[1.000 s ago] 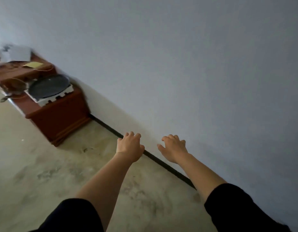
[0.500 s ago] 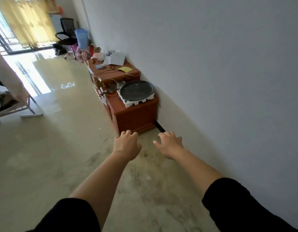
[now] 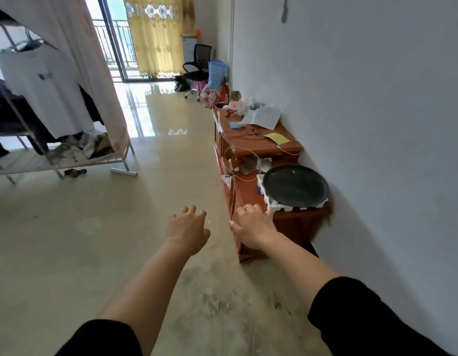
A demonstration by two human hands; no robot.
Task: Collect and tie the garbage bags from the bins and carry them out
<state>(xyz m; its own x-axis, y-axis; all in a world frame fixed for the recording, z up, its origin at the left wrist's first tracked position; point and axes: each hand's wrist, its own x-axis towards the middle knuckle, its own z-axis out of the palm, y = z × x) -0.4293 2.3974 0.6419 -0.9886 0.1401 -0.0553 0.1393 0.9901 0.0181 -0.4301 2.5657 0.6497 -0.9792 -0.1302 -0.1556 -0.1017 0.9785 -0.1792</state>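
Observation:
No garbage bag or bin shows in the head view. My left hand (image 3: pixel 188 231) is stretched out in front of me over the pale floor, palm down, fingers loosely apart, holding nothing. My right hand (image 3: pixel 252 228) is held out beside it, also palm down and empty, in front of the near corner of a low red-brown cabinet (image 3: pixel 289 227). Both forearms come out of black sleeves at the bottom of the frame.
The cabinet runs along the white wall on the right; a round black pan (image 3: pixel 296 185) on a white foam tray sits on it, with papers (image 3: pixel 263 116) further back. A clothes rack (image 3: pixel 55 98) stands left. An office chair (image 3: pixel 199 65) and balcony door are far ahead.
The view has swung left and up from the bare wall to the length of the room. Both hands stay held out, empty, in the same pose.

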